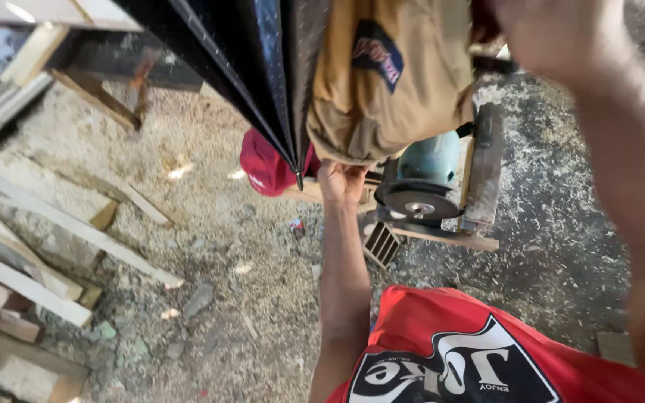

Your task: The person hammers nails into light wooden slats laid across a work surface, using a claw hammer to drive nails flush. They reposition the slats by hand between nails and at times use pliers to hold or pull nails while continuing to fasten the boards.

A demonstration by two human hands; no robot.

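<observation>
My left hand (341, 183) has fingers curled under the tan cloth bag (386, 82), hung beside the folded black umbrella (263, 75). Right hand (554, 33) blurred up top, grip unclear, prob. holding. Risk: bag slips onto the grinder wheel (418, 200) below w/ weak hold.

Left arm stretched straight out and away, left hand (341, 183) curled with fingers bent under, right arm raised close to the camera, blurred, right hand (543, 33) at the top edge, grip unclear
</observation>
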